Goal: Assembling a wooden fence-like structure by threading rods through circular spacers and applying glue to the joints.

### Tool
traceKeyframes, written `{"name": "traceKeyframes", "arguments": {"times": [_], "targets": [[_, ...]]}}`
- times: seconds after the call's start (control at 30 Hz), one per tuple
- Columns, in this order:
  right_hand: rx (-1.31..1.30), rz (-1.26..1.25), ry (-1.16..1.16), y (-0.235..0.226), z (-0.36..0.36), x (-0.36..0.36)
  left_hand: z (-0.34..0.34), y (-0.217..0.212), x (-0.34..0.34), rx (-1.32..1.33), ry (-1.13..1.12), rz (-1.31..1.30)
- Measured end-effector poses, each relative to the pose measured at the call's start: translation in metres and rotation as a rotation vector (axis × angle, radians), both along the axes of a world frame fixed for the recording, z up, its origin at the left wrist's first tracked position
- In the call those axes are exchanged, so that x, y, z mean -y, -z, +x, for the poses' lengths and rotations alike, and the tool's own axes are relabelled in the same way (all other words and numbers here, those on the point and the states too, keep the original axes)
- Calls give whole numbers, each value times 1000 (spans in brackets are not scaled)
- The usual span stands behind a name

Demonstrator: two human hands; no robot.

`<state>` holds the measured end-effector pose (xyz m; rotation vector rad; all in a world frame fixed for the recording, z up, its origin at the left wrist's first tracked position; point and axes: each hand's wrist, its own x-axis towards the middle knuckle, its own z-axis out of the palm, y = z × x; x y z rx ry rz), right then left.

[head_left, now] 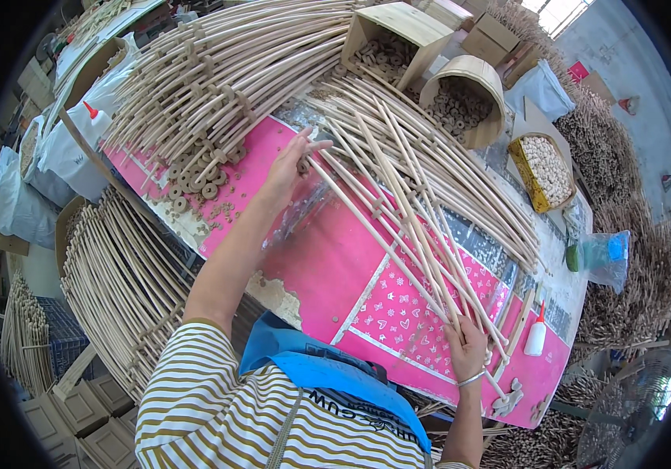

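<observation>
Near the right front of the table, my right hand point(467, 344) is closed round the near ends of a few pale wooden rods point(406, 270). These rods slant away to the far left, spreading into a loose fan. My left hand point(292, 160) reaches toward their far ends with its fingers stretched and apart. A small brown wooden ring point(302, 166) shows beside its palm, close to one rod's tip; whether the fingers touch it is hard to see. Behind the fan lie more rods point(460, 176) in a layer on the table.
Rods threaded with rings point(202, 78) are stacked at the far left, above loose rings point(195, 176). A wooden box point(409, 27) and a bucket point(492, 86) hold rings. At right are a basket of white pieces point(545, 168), a glue bottle point(536, 336) and a fan point(632, 414).
</observation>
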<state>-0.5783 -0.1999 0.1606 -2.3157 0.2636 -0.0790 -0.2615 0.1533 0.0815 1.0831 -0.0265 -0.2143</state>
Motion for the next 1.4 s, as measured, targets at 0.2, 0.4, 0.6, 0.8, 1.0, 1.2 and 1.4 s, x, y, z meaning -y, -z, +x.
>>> {"name": "traceKeyframes", "arguments": {"times": [0.2, 0.4, 0.6, 0.8, 1.0, 1.2, 1.4], "targets": [[60, -32, -19, 8, 3, -6, -6, -12, 13, -167, -47, -192], [139, -39, 66, 11, 23, -13, -10, -31, 43, -135, -5, -317], [103, 88, 31, -6, 28, -18, 2, -55, 50, 37, 145, -57], [171, 59, 114, 5, 72, -19, -41, -35, 120, -47, 245, -155], [482, -342, 123, -20, 100, 13, -29, -19, 87, -156, 254, -178], [150, -3, 95, -6, 58, -5, -3, -5, 32, -169, -12, -320], [93, -7, -26, 11, 18, -15, 12, 6, 2, -69, -123, -364]]}}
